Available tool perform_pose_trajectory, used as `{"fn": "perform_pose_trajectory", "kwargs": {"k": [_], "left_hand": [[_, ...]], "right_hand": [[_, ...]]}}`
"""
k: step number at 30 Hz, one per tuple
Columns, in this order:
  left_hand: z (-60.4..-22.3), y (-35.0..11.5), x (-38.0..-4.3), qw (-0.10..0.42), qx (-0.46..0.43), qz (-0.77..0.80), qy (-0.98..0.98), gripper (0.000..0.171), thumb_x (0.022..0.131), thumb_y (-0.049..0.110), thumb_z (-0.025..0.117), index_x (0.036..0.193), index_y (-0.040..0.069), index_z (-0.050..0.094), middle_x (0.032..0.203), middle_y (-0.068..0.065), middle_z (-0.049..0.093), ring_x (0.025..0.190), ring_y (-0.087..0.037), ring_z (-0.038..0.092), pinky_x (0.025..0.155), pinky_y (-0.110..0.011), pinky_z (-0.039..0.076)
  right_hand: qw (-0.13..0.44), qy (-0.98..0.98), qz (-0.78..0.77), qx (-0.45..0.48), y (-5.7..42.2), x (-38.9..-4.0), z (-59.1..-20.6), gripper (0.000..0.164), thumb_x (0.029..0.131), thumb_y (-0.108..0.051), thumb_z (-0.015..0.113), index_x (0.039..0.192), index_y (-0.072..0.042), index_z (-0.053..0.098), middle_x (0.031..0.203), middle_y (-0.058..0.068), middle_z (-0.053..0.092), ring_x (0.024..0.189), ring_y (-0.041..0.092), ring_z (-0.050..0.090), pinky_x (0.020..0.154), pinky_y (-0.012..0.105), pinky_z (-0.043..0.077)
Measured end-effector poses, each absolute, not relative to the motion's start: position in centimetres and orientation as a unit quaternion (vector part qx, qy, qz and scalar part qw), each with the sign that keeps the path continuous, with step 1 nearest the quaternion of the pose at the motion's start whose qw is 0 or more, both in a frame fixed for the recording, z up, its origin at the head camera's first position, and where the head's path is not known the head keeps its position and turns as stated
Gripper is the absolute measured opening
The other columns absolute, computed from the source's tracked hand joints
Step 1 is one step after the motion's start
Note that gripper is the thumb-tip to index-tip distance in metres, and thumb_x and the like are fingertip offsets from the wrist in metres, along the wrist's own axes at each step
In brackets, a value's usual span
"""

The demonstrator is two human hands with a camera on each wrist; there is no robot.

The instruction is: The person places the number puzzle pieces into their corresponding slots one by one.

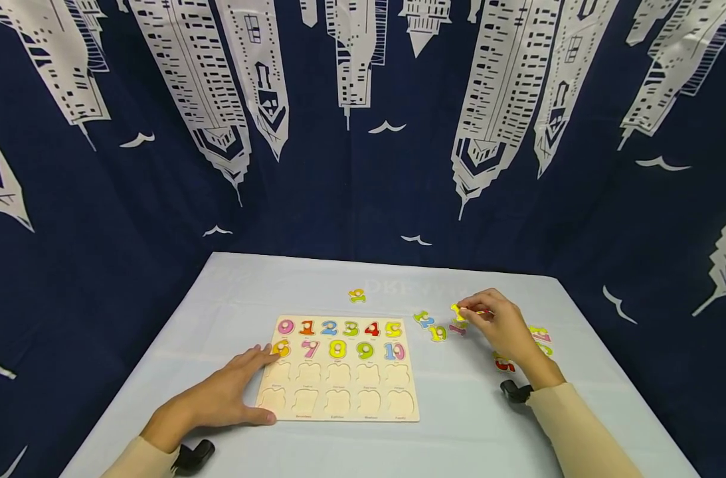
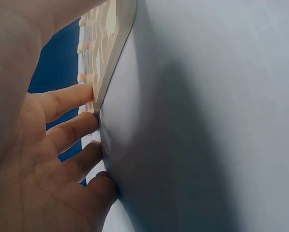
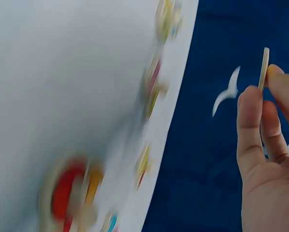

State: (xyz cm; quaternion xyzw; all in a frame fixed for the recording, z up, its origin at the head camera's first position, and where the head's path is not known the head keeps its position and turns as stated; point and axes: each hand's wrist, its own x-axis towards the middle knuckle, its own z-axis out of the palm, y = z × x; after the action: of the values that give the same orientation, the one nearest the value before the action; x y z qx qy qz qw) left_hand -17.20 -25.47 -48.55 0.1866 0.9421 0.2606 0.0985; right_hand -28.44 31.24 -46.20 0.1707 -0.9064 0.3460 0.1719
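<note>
A wooden number puzzle board [image 1: 327, 368] lies on the table, with 0 to 10 filling its upper two rows and bare recesses in the lower two. My left hand [image 1: 228, 388] rests at the board's left edge, fingers spread, thumb by the near corner; the left wrist view shows its fingertips [image 2: 88, 123] at the edge. Above the loose pieces on the right, my right hand [image 1: 497, 325] pinches a yellow number piece [image 1: 456, 311] between thumb and fingers. The right wrist view shows this number piece [image 3: 264, 67] edge-on, a thin wooden slab; its number cannot be read.
Loose number pieces lie right of the board: a green-and-blue 12 [image 1: 424, 319], a yellow-green piece [image 1: 438, 333], a red piece [image 1: 504, 362] and a pink-and-yellow piece [image 1: 539, 333]. A yellow-and-green piece [image 1: 357, 295] lies behind the board. A dark patterned cloth [image 1: 351, 186] hangs beyond the table.
</note>
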Motion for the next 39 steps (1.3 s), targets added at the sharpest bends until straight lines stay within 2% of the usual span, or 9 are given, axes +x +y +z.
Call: {"fn": "perform_pose_trajectory", "kwargs": {"k": [5,7,12,18,26,31,36,39], "left_hand": [[-48.6,-25.6,-17.2,0.097,0.186,0.259,0.943,0.117,0.080,0.061,0.104,0.175,0.017,0.051,0.191,-0.022,0.035,0.175,-0.058,0.034,0.131,-0.082,0.041],[-48.6,-25.6,-17.2,0.098,0.186,0.261,0.942,0.117,0.081,0.061,0.104,0.175,0.017,0.051,0.191,-0.022,0.034,0.175,-0.058,0.033,0.131,-0.082,0.041],[-48.4,-25.4,-17.2,0.100,0.186,0.256,0.943,0.118,0.080,0.062,0.104,0.175,0.017,0.050,0.191,-0.024,0.034,0.174,-0.059,0.034,0.131,-0.082,0.041],[-48.4,-25.3,-17.3,0.107,0.178,0.251,0.945,0.120,0.078,0.064,0.104,0.175,0.017,0.051,0.190,-0.025,0.034,0.174,-0.059,0.035,0.131,-0.081,0.042],[-48.2,-26.0,-17.3,0.100,0.209,0.265,0.936,0.108,0.083,0.054,0.103,0.172,0.016,0.055,0.188,-0.022,0.040,0.174,-0.057,0.036,0.133,-0.082,0.039],[-48.2,-26.3,-17.5,0.096,0.221,0.271,0.932,0.105,0.083,0.052,0.104,0.170,0.015,0.057,0.186,-0.022,0.045,0.173,-0.058,0.038,0.133,-0.082,0.038],[-48.1,-26.3,-17.7,0.095,0.226,0.273,0.930,0.105,0.083,0.053,0.104,0.169,0.014,0.059,0.184,-0.023,0.047,0.171,-0.060,0.040,0.132,-0.082,0.039],[-48.1,-26.4,-17.7,0.091,0.227,0.267,0.932,0.105,0.083,0.054,0.104,0.169,0.014,0.059,0.184,-0.024,0.047,0.170,-0.061,0.041,0.130,-0.083,0.040]], "right_hand": [[0.133,-0.872,0.418,0.217,27.2,-27.3,-46.0,0.010,0.105,-0.009,0.088,0.115,-0.011,0.086,0.133,0.015,0.075,0.101,0.009,0.077,0.087,0.014,0.067],[0.118,-0.864,0.433,0.229,25.6,-26.8,-46.0,0.011,0.104,-0.008,0.088,0.115,-0.011,0.085,0.130,0.015,0.079,0.099,0.010,0.077,0.085,0.015,0.067],[0.078,-0.852,0.448,0.258,21.6,-25.8,-46.2,0.013,0.104,-0.009,0.089,0.115,-0.013,0.084,0.111,0.005,0.086,0.097,0.014,0.078,0.081,0.020,0.067],[0.032,-0.837,0.451,0.308,16.8,-24.7,-46.6,0.013,0.103,-0.005,0.089,0.114,-0.010,0.085,0.113,0.006,0.085,0.096,0.009,0.078,0.083,0.024,0.070],[0.009,-0.838,0.405,0.365,10.9,-23.7,-47.6,0.011,0.105,-0.009,0.088,0.115,-0.012,0.083,0.115,0.003,0.083,0.093,0.003,0.072,0.084,0.020,0.065],[-0.028,-0.847,0.374,0.377,7.3,-23.0,-47.4,0.009,0.106,-0.012,0.087,0.115,-0.013,0.083,0.115,0.003,0.076,0.087,0.001,0.064,0.081,0.016,0.056],[-0.037,-0.860,0.345,0.374,3.5,-23.0,-46.9,0.006,0.106,-0.014,0.089,0.110,-0.011,0.085,0.106,0.002,0.077,0.082,-0.004,0.060,0.078,0.013,0.053],[-0.039,-0.867,0.323,0.376,1.2,-23.1,-46.9,0.005,0.105,-0.015,0.090,0.106,-0.012,0.086,0.098,-0.003,0.079,0.078,-0.008,0.059,0.075,0.010,0.052]]}}
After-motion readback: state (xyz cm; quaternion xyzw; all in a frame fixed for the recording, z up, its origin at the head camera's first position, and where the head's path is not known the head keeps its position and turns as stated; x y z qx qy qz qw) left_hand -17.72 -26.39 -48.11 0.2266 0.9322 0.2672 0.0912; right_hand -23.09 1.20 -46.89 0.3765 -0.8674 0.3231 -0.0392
